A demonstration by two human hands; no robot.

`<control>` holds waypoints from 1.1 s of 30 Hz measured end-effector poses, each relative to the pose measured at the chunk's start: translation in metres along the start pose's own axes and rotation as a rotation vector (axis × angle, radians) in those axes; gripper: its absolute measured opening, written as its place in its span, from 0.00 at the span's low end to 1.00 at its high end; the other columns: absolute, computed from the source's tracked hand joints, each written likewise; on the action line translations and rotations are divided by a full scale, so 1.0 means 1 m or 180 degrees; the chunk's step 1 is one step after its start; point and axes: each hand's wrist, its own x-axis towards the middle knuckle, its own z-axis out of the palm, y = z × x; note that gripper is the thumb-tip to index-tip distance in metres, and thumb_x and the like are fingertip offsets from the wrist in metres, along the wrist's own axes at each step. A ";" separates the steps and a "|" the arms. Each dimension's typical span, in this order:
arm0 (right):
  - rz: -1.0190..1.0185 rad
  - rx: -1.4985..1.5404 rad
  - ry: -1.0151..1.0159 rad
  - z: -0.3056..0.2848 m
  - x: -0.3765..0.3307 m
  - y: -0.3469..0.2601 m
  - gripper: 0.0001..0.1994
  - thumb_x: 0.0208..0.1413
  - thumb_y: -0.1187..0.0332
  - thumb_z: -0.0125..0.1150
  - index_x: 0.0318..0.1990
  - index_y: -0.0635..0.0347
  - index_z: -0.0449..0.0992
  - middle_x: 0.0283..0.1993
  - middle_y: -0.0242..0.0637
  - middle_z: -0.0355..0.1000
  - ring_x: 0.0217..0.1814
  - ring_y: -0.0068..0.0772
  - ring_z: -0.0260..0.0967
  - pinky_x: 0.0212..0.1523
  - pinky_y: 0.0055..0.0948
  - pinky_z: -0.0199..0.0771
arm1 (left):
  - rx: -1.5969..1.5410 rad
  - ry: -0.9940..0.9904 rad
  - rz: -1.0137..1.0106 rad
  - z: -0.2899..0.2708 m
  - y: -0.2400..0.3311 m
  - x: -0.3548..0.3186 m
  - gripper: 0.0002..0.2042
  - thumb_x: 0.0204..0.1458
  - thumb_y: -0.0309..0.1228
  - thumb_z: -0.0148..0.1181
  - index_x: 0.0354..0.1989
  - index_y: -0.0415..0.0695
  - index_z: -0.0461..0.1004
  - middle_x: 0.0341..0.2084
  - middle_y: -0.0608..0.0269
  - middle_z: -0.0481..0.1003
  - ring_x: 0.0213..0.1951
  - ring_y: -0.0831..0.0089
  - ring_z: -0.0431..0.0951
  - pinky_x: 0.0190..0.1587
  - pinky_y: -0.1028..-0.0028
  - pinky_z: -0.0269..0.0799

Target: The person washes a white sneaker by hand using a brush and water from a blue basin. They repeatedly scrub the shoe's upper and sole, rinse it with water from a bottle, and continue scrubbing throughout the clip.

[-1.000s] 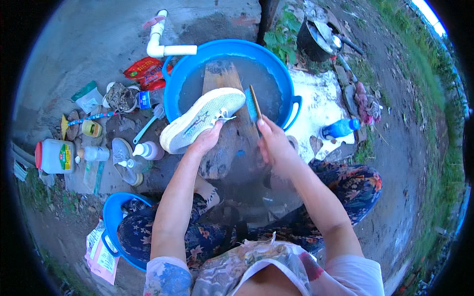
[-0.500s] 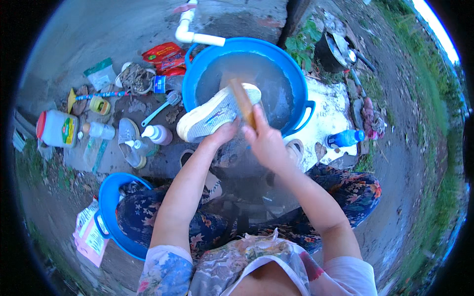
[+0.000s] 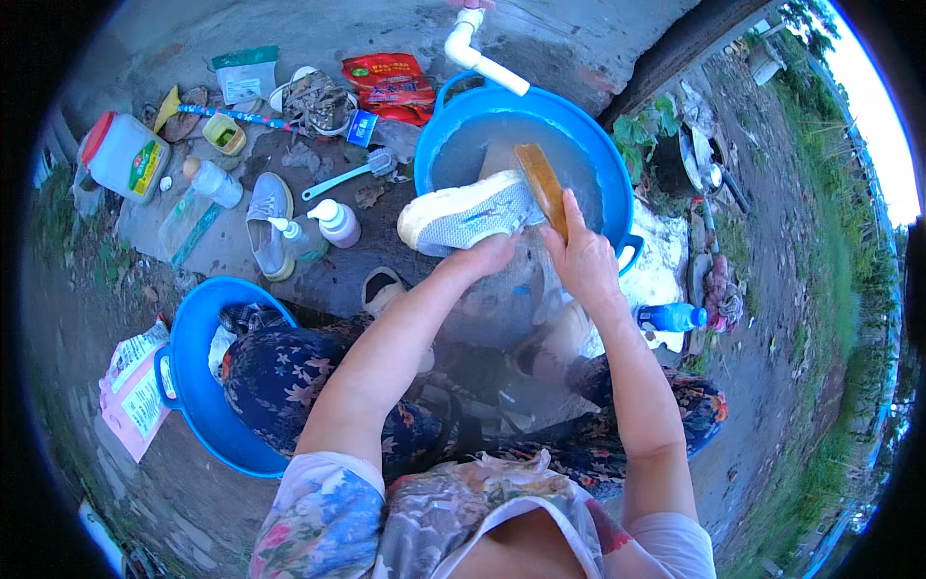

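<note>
Over the near rim of a large blue basin [image 3: 625, 174] of cloudy water, my left hand [image 3: 494, 253] grips a grey mesh shoe [image 3: 468, 214] with a pale sole. The shoe lies on its side, one end toward the water. My right hand [image 3: 586, 259] is closed around a wooden-backed scrubbing brush [image 3: 543, 188], which stands tilted against that end of the shoe. The bristles are hidden from me. A second grey shoe [image 3: 267, 217] rests on the ground at the left, beside two pump bottles.
A white pipe [image 3: 482, 63] hangs over the basin's far rim. Left of it lie a teal-handled brush [image 3: 338, 183], a red packet [image 3: 389, 85] and a lidded tub [image 3: 125, 157]. A smaller blue basin [image 3: 207, 425] holds cloth by my left knee. At right lies a blue bottle [image 3: 672, 317].
The view has swung, so the basin and ground items sit further right. The brush has moved from across the shoe's upper side to its end. The shoe lies more level now.
</note>
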 end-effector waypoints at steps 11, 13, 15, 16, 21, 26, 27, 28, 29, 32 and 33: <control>0.0189 0.0589 0.0140 0.020 -0.006 0.016 0.32 0.57 0.54 0.52 0.65 0.55 0.53 0.29 0.54 0.75 0.32 0.55 0.75 0.33 0.45 0.76 | -0.1086 -0.0615 -0.0391 -0.020 0.006 0.000 0.26 0.56 0.45 0.50 0.56 0.38 0.64 0.53 0.47 0.67 0.55 0.57 0.67 0.59 0.64 0.58; -0.0153 0.0942 0.0001 0.023 -0.024 -0.007 0.30 0.55 0.60 0.57 0.65 0.54 0.56 0.31 0.56 0.74 0.35 0.54 0.75 0.35 0.42 0.74 | -0.1978 -0.0482 -0.0741 -0.008 -0.015 0.000 0.28 0.55 0.43 0.53 0.59 0.39 0.60 0.56 0.52 0.65 0.55 0.61 0.66 0.58 0.64 0.60; -0.0053 0.1016 0.0070 0.029 -0.016 -0.001 0.30 0.56 0.59 0.56 0.64 0.54 0.57 0.30 0.56 0.74 0.34 0.54 0.75 0.34 0.42 0.74 | -0.2204 -0.0731 -0.0546 -0.007 -0.030 0.002 0.27 0.55 0.42 0.53 0.59 0.38 0.59 0.56 0.52 0.64 0.56 0.63 0.65 0.59 0.65 0.59; 0.0245 0.0900 0.0055 0.027 -0.008 0.008 0.29 0.56 0.58 0.55 0.64 0.55 0.57 0.30 0.56 0.74 0.34 0.53 0.75 0.34 0.42 0.74 | -0.2620 -0.0790 -0.0624 -0.008 -0.022 0.003 0.27 0.56 0.42 0.52 0.60 0.38 0.59 0.56 0.52 0.64 0.56 0.64 0.65 0.59 0.65 0.59; 0.0622 0.1314 0.0081 0.032 -0.005 -0.011 0.31 0.56 0.56 0.55 0.65 0.55 0.55 0.35 0.60 0.73 0.39 0.58 0.74 0.38 0.45 0.74 | -0.5630 -0.0460 -0.1012 -0.042 0.010 0.007 0.28 0.58 0.45 0.48 0.62 0.42 0.56 0.56 0.55 0.64 0.58 0.64 0.64 0.62 0.65 0.57; 0.0362 0.1346 -0.0199 0.035 -0.013 -0.015 0.30 0.56 0.58 0.54 0.64 0.55 0.56 0.37 0.59 0.73 0.39 0.58 0.73 0.39 0.45 0.74 | -0.6005 -0.0309 -0.1200 -0.048 0.013 0.007 0.36 0.57 0.61 0.28 0.64 0.43 0.53 0.59 0.53 0.62 0.59 0.62 0.63 0.63 0.62 0.55; 0.0405 0.1029 0.0154 0.047 0.001 0.006 0.32 0.57 0.53 0.51 0.65 0.58 0.52 0.31 0.55 0.74 0.33 0.56 0.75 0.34 0.49 0.76 | -0.5984 -0.0274 -0.1011 -0.042 0.013 0.013 0.36 0.58 0.61 0.27 0.64 0.44 0.52 0.60 0.53 0.61 0.60 0.62 0.63 0.63 0.62 0.55; 0.0674 0.1039 0.0236 0.041 0.015 0.012 0.30 0.57 0.55 0.52 0.64 0.58 0.54 0.33 0.56 0.74 0.34 0.57 0.74 0.34 0.47 0.76 | -0.5886 -0.0266 -0.0963 -0.041 0.010 0.018 0.36 0.58 0.61 0.25 0.64 0.44 0.52 0.60 0.53 0.61 0.60 0.62 0.63 0.63 0.62 0.55; 0.0942 0.1048 0.0318 0.036 0.023 0.014 0.29 0.57 0.57 0.53 0.64 0.57 0.56 0.35 0.57 0.74 0.35 0.57 0.74 0.34 0.45 0.76 | -0.5937 -0.0259 -0.1035 -0.041 0.008 0.018 0.37 0.58 0.62 0.25 0.64 0.44 0.53 0.60 0.53 0.61 0.60 0.62 0.63 0.63 0.62 0.55; 0.0489 0.1265 -0.0241 0.042 -0.017 -0.025 0.31 0.57 0.55 0.53 0.66 0.53 0.53 0.37 0.59 0.73 0.39 0.56 0.74 0.40 0.46 0.74 | -0.6053 -0.0356 -0.1334 -0.044 0.007 0.013 0.38 0.55 0.64 0.26 0.63 0.45 0.55 0.58 0.53 0.63 0.60 0.60 0.63 0.62 0.59 0.57; 0.0201 0.1230 -0.0452 0.041 -0.031 -0.039 0.32 0.57 0.55 0.53 0.66 0.53 0.52 0.37 0.59 0.73 0.39 0.56 0.74 0.41 0.46 0.74 | -0.5751 -0.0199 -0.1827 -0.055 0.015 0.009 0.39 0.54 0.66 0.26 0.63 0.46 0.55 0.58 0.53 0.63 0.59 0.59 0.63 0.61 0.58 0.58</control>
